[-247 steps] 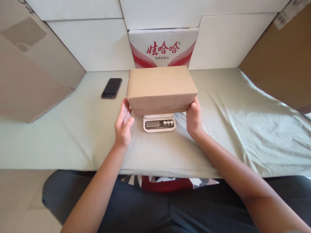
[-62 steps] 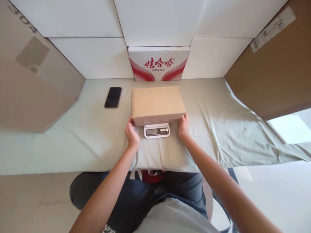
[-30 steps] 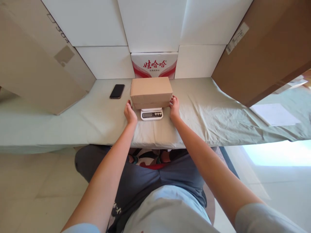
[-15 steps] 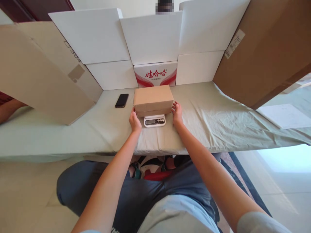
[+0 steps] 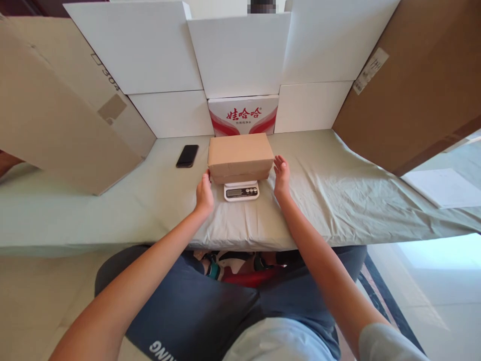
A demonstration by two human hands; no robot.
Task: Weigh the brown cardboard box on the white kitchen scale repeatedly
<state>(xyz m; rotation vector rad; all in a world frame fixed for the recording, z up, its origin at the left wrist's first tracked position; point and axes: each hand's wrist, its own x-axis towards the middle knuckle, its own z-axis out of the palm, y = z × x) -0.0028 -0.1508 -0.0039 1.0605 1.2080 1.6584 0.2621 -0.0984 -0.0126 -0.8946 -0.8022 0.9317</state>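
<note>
A small brown cardboard box (image 5: 240,149) rests on a white digital kitchen scale (image 5: 241,192), covering most of its platform. The scale's display and buttons show at the front, but no reading can be made out. My left hand (image 5: 205,193) is beside the box's left front corner, fingers stretched forward; whether the fingertips still touch the cardboard I cannot tell. To the right of the box, my right hand (image 5: 282,176) stands open with its palm turned inward and a small gap from the side. Neither hand grips the box.
Left of the box lies a black phone (image 5: 187,156) on the pale green cloth (image 5: 165,210). White boxes (image 5: 240,55) and a red-lettered carton (image 5: 243,115) wall off the back. Large cardboard panels stand left (image 5: 75,110) and right (image 5: 409,85). Paper (image 5: 443,188) lies far right.
My hands have drawn slightly outward from the box's sides, the right one more clearly. The box stays on the scale. The camera view has shifted a little.
</note>
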